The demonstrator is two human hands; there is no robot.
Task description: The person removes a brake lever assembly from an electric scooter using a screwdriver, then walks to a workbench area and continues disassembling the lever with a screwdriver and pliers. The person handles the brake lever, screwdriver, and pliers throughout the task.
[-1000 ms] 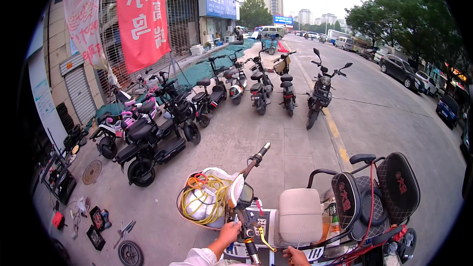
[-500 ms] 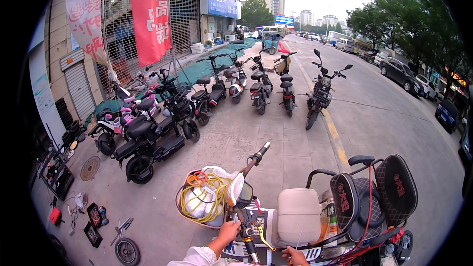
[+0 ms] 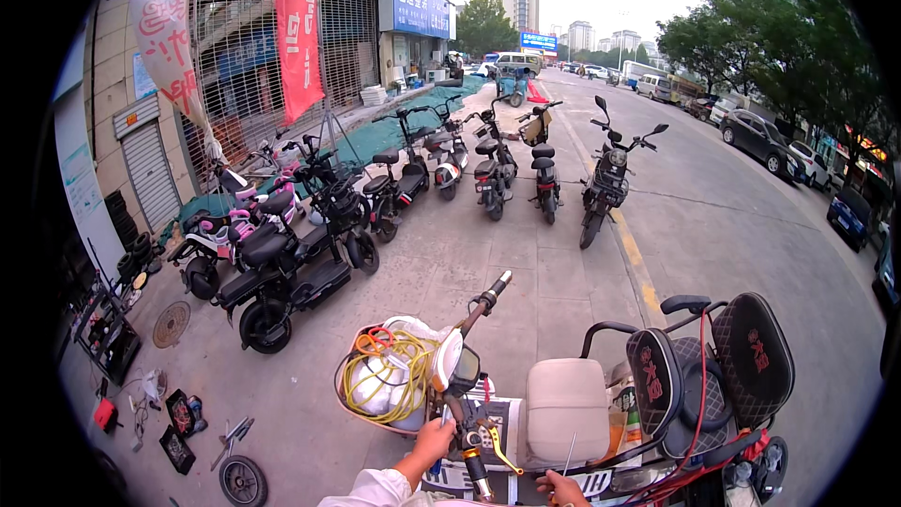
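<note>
An electric tricycle's handlebar [image 3: 488, 299] stands in front of me, with a basket [image 3: 349, 383] at its front holding a coiled yellow cable [image 3: 394, 371] and white bags. My left hand [image 3: 432, 443] is closed in a pinch at the handlebar's middle, beside the brown stem; what its fingers grip is hidden. A gold brake lever [image 3: 503, 452] lies just right of it. At the lower edge, my right hand [image 3: 561, 488] is closed around a screwdriver [image 3: 572, 449], its thin metal shaft pointing up in front of the beige seat [image 3: 567, 408].
Padded black rear seats [image 3: 754, 343] with a red cord stand to the right. Several parked scooters [image 3: 291, 272] line the pavement ahead. A loose wheel [image 3: 243, 480], open black tool cases [image 3: 178, 446] and a manhole cover [image 3: 172, 322] lie at left.
The hanging red and white banners have shifted in shape. Both hands keep nearly the same place and grip; the whole view has moved slightly.
</note>
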